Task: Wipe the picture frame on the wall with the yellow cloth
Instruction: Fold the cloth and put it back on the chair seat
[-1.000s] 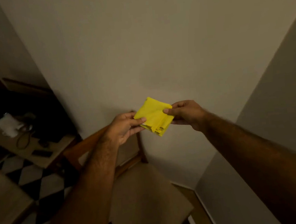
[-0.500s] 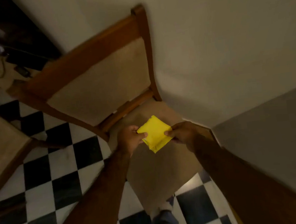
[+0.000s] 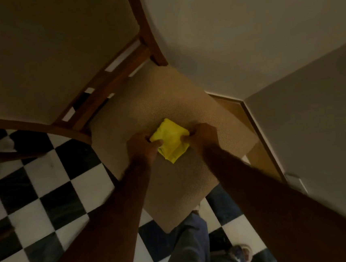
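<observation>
A folded yellow cloth (image 3: pixel 171 140) is held low over the beige seat of a wooden chair (image 3: pixel 161 102). My left hand (image 3: pixel 142 148) grips its left edge and my right hand (image 3: pixel 202 137) grips its right edge, thumbs on top. I cannot tell whether the cloth touches the seat. No picture frame is in view.
The chair's padded back (image 3: pixel 44 56) rises at the upper left. A pale wall (image 3: pixel 242 29) and a corner with a wooden skirting (image 3: pixel 260 143) lie to the right. The floor is black and white tiles (image 3: pixel 37 196). My leg and foot (image 3: pixel 241 255) show at the bottom.
The view has tipped from the wall down onto the chair. Both hands have lowered the cloth from chest height to just over the seat, keeping hold of it.
</observation>
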Motion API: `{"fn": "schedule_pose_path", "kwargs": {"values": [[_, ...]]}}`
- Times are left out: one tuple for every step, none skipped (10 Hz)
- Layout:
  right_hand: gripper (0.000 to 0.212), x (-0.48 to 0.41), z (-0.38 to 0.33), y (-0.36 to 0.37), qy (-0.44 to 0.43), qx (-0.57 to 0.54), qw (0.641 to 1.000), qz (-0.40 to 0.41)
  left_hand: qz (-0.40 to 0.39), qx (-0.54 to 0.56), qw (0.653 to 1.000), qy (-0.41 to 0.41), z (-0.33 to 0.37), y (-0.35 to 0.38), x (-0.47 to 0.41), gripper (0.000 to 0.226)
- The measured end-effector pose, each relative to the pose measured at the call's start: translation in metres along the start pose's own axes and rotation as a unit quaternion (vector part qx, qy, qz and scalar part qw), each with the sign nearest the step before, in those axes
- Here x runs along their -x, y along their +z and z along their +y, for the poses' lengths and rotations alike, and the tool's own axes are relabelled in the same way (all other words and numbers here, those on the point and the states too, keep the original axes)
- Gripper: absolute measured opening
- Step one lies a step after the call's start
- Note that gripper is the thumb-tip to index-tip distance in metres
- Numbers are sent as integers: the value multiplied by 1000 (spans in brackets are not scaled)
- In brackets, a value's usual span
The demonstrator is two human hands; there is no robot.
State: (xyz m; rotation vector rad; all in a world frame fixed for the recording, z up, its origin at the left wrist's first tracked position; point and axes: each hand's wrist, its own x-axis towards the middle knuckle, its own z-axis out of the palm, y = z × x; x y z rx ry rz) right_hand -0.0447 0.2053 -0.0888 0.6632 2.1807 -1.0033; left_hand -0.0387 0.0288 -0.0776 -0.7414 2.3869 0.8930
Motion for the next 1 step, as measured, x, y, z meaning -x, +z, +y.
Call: {"fn": "schedule_pose_path", "kwargs": {"values": [[59, 7, -5, 1, -30, 74, 997, 18, 4, -53, 998, 14, 5, -2, 3, 56]]}}
